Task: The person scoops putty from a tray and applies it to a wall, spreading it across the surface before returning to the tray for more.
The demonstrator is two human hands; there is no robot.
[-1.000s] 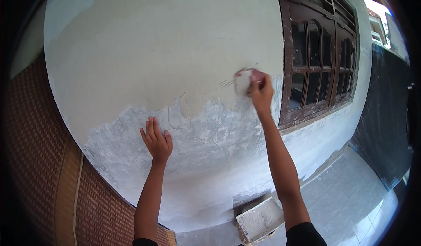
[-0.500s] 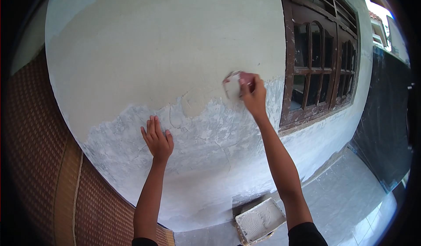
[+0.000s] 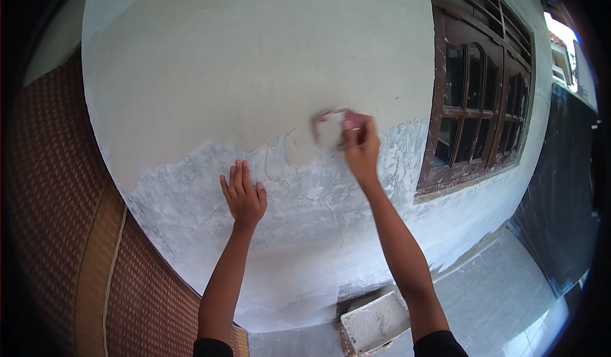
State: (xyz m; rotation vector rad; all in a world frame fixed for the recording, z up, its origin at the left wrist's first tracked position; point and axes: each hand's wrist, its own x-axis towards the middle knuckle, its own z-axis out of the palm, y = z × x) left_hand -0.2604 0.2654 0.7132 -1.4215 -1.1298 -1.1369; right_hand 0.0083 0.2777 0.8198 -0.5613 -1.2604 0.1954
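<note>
My right hand (image 3: 362, 153) grips a reddish flat tool smeared with white (image 3: 332, 128), which is blurred by motion. The tool is at the wall (image 3: 254, 70), along the uneven border between the smooth cream coating above and the patchy grey-white surface below. Lower and to the left, my left hand (image 3: 244, 195) rests flat on the grey patch with its fingers spread, holding nothing. Just right of its fingertips, a raised curl of coating and thin cracks mark the wall.
A shuttered brown window (image 3: 477, 96) is set in the wall at right. On the tiled floor (image 3: 474, 293) stands a tray of white paste (image 3: 375, 325), close to the wall's foot. Woven matting (image 3: 57, 185) lines the left side; a dark sheet (image 3: 560, 185) hangs far right.
My right hand and its tool have swept left along the coating's border. My left hand keeps its place on the wall. The whole view has shifted slightly.
</note>
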